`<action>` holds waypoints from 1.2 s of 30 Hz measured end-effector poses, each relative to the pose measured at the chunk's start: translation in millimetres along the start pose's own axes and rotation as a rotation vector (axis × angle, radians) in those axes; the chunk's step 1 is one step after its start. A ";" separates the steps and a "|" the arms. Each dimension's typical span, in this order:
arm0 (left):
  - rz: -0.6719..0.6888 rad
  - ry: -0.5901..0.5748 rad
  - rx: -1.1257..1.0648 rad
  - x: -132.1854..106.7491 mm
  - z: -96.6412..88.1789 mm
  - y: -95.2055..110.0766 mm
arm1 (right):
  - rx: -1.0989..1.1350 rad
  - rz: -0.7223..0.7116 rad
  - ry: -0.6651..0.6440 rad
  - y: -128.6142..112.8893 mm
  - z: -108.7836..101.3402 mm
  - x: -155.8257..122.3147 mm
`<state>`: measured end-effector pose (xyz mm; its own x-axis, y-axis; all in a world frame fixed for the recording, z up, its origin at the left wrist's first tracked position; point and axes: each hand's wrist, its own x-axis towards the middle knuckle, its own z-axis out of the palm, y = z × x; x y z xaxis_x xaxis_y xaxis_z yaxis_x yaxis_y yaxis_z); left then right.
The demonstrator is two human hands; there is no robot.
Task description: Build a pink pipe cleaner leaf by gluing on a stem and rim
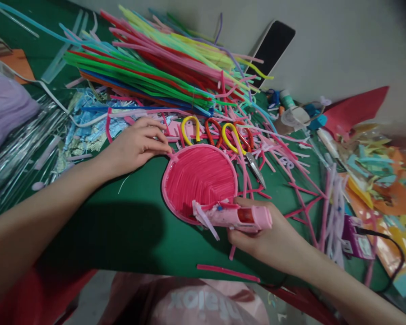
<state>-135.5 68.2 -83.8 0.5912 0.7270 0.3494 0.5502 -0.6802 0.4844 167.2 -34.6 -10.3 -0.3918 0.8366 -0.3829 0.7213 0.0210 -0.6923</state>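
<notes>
A round, deep-pink disc of pipe cleaners with a paler pink rim lies on the green table. At its upper left rim, the fingertips of my left hand are pressed together at a light pink pipe cleaner end. My right hand grips a pink hot glue gun, held over the lower right of the disc. The gun's front overlaps the rim in view, so I cannot tell whether its nozzle touches it. Scissors with a silver blade lie just beyond the disc, beside red and yellow loops.
Bundles of coloured pipe cleaners are heaped at the back. A phone leans on the wall. Loose pink pipe cleaners spread rightward, near a purple box and a black cable. Silvery strands lie left.
</notes>
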 end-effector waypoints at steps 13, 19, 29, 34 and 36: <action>-0.015 0.050 0.004 -1.0 3.3 0.4 | -0.077 -0.012 0.010 3.4 0.6 0.3; 0.026 0.026 0.042 0.2 2.7 -3.0 | -0.063 0.014 -0.001 5.4 -1.0 -2.3; 0.013 0.029 0.033 0.0 0.2 0.7 | -0.137 0.003 0.011 2.8 -6.8 -8.6; -0.003 0.031 0.028 -0.4 1.3 0.0 | -0.205 0.027 0.002 7.4 -9.6 -11.9; 0.006 0.030 0.031 -1.0 2.0 -0.6 | -0.215 0.037 0.004 9.8 -10.4 -12.6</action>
<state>-135.3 67.8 -86.0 0.5773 0.7247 0.3762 0.5645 -0.6871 0.4575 185.2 -39.3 -6.0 -0.3611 0.8411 -0.4027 0.8406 0.1066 -0.5311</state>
